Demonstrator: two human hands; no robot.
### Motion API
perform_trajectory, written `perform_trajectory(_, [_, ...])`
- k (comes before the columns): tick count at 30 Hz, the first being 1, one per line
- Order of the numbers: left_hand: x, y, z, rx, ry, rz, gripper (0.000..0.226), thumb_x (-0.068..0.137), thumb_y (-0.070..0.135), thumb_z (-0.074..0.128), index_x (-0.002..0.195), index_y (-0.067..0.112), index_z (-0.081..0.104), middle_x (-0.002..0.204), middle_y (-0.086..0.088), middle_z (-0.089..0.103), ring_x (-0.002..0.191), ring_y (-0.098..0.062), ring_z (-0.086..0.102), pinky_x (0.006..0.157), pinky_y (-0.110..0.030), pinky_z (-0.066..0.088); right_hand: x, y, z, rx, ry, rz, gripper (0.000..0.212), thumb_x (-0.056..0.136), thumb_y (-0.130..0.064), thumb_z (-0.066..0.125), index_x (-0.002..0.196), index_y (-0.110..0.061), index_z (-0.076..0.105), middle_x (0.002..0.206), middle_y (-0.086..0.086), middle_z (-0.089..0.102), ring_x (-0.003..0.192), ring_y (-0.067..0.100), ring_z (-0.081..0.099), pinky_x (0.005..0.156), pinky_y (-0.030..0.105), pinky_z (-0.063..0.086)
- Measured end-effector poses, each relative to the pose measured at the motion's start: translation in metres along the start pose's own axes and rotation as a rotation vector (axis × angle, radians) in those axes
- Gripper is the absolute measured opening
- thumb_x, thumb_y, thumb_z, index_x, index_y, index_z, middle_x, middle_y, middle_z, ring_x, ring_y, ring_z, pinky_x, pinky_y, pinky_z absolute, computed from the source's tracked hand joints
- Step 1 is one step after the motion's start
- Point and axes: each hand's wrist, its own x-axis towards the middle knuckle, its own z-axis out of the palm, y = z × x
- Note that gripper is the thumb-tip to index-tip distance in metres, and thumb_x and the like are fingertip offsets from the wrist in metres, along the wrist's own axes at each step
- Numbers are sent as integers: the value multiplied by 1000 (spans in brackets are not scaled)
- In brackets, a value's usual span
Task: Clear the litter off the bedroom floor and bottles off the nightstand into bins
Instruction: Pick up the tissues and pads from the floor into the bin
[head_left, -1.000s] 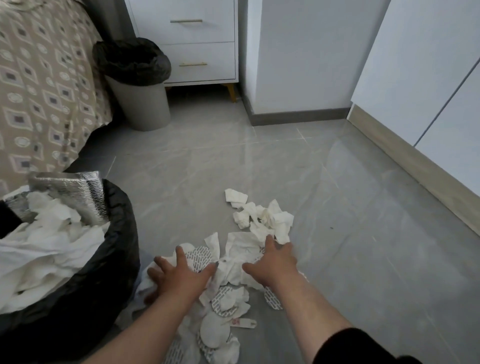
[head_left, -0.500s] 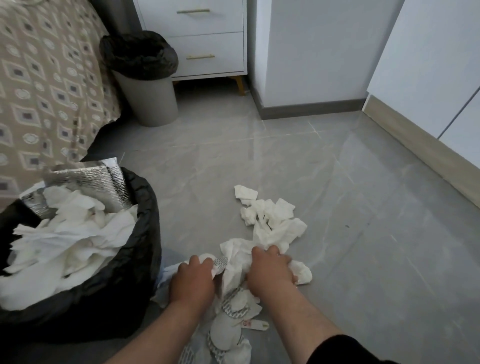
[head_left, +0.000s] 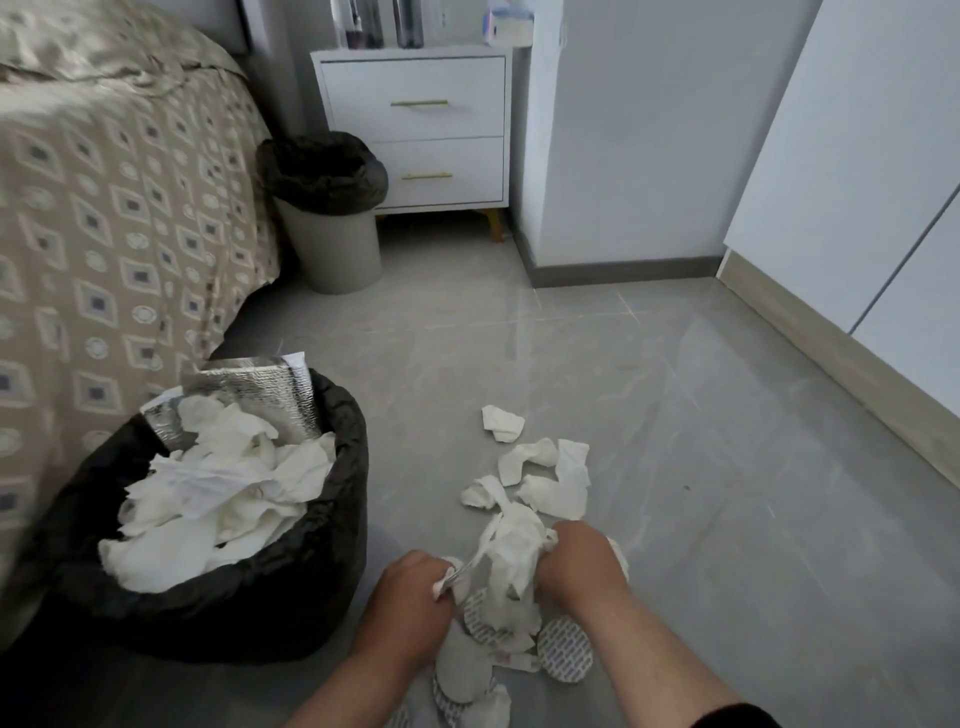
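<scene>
Floor (head_left: 675, 415): grey tile, smooth, faint sheen. Tissue scraps (head_left: 550, 478): soft crumpled white paper, matt. Round seals (head_left: 565, 656): printed foil-like discs. Near bin liner (head_left: 311, 571): thin black plastic, wrinkled, slight gloss. Silver pouch (head_left: 249, 397) at liner's far rim: embossed metallic foil. Far bin (head_left: 337, 254): matt grey plastic. Bedspread (head_left: 114, 218): patterned cloth. Nightstand (head_left: 415, 124): smooth white panels, brass-look handles.

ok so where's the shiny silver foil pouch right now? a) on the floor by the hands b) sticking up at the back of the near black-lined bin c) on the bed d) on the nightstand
b: the foil pouch stands up at the back of the near bin, above the white tissues heaped inside it.
</scene>
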Motion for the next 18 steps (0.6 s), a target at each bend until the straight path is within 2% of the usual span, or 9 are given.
perform_trajectory(2, [-8, 11, -14, -78, 15, 14, 20, 74, 10, 55, 57, 15, 47, 63, 4, 48, 74, -19, 55, 63, -30, 34, -5, -1, -13, 9, -1, -37, 26, 86, -25, 45, 97, -16, 68, 107, 8, 68, 100, 27, 63, 76, 27, 46])
perform_trajectory(4, [-12, 21, -35, -177, 80, -36, 15, 76, 10, 59, 61, 11, 54, 65, -1, 54, 67, -13, 53, 64, -32, 39, -9, -3, -23, 18, 32, -72, 20, 86, -18, 45, 88, -17, 65, 105, 11, 68, 97, 30, 63, 70, 27, 40])
perform_trajectory(6, [-16, 38, -52, -331, 124, -62, 19, 77, 9, 60, 61, 10, 50, 56, 0, 48, 53, -7, 43, 57, -30, 38, -14, 3, -28, 23, 62, -59, 16, 86, -17, 48, 79, -17, 62, 101, 13, 69, 96, 32, 63, 67, 26, 38])
perform_trajectory(8, [-27, 50, -95, -480, 196, -81, 25, 79, 9, 62, 57, 9, 48, 51, 6, 42, 49, -3, 35, 50, -24, 32, -29, -8, -34, 68, 115, -94, 17, 86, -17, 49, 82, -13, 66, 102, 14, 70, 97, 33, 63, 67, 27, 40])
perform_trajectory(11, [-30, 68, -144, -674, 260, -117, 21, 77, 19, 69, 65, 4, 61, 54, 4, 53, 51, -6, 45, 50, -19, 37, -42, -5, -35, 13, 139, -116, 22, 88, -19, 47, 93, -13, 68, 107, 10, 69, 103, 30, 62, 74, 28, 42])
perform_trajectory(14, [-36, 63, -206, -864, 322, -175, 13, 77, 22, 70, 77, 9, 70, 67, -5, 70, 59, -13, 63, 54, -26, 50, -59, -11, -38, -49, 143, -164, 22, 90, -19, 44, 92, -14, 66, 108, 8, 69, 106, 27, 60, 78, 28, 42])
perform_trajectory(18, [-29, 26, -258, -1009, 425, -282, 6, 83, 17, 67, 86, 13, 70, 78, -11, 69, 74, -26, 66, 69, -42, 56, -75, -18, -44, -21, 145, -148, 23, 90, -24, 47, 92, -15, 67, 107, 7, 69, 105, 25, 62, 78, 27, 43])
